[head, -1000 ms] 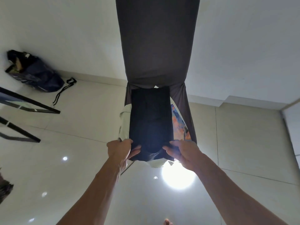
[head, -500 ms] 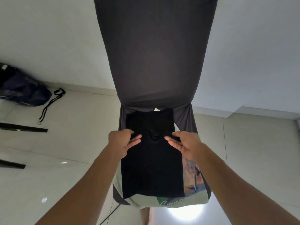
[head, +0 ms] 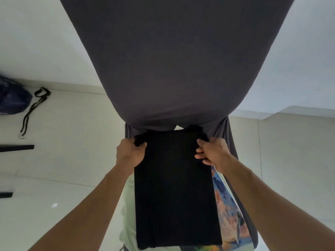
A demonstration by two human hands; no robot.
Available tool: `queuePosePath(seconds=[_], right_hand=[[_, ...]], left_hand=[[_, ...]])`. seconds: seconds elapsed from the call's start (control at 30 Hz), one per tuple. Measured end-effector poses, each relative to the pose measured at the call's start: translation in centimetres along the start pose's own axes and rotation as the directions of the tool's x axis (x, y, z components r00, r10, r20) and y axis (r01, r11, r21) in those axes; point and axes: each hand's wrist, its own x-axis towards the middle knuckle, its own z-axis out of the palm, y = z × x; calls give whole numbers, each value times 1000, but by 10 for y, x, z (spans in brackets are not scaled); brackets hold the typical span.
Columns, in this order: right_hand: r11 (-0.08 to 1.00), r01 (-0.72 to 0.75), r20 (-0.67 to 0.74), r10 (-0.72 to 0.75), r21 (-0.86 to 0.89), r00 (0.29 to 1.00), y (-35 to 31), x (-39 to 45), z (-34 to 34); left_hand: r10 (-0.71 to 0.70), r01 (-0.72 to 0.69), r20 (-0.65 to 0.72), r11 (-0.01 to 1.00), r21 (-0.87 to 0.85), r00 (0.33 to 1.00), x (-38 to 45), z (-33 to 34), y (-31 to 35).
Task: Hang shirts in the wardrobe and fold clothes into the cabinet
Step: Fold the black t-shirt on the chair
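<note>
At the far left we see a dark blue bag (head: 12, 101) lying on the pale tiled floor (head: 72, 151) against the white wall (head: 36, 42); it is cut off by the frame edge and we cannot tell what, if anything, is inside it. Just beside it a black strap (head: 32, 107) trails loose over the tiles, and below that the ends of two black bars (head: 17, 148) reach in from the left edge.

Moving toward the middle, our left hand (head: 129, 153) has its fingers curled round the upper left corner of a folded black garment (head: 174, 187), bunching the cloth there. The garment is a flat, tall rectangle held out in front of us between both hands, and it hangs down toward the bottom of the view. Above it a broad dark grey garment (head: 174, 60) fills the top of the picture and narrows to the black one's upper edge, with grey folds falling behind it on either side.

A pale green cloth (head: 129, 214) shows along the black garment's left edge, and a colourful printed fabric (head: 230, 211) along its right edge, both lying behind it.

Our right hand (head: 213, 153) pinches the upper right corner, fingers curled onto the front of the cloth.
</note>
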Motion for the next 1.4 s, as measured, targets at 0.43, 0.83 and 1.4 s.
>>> queuePosePath(seconds=[0.43,0.83,1.4], right_hand=[[951,151,-185,-205,-270,961,-11,36,4],[569,338,-142,-637,-749,757,70,-29,9],[248,348,60,-733,-904,677,245,-73,5]], left_hand=[[23,-32,-160,998,-59,987,29,13,5],[410,-297,-202,855,426,889,-65,27,-69],[482,-316,-55,652,690,874,-146,71,-221]])
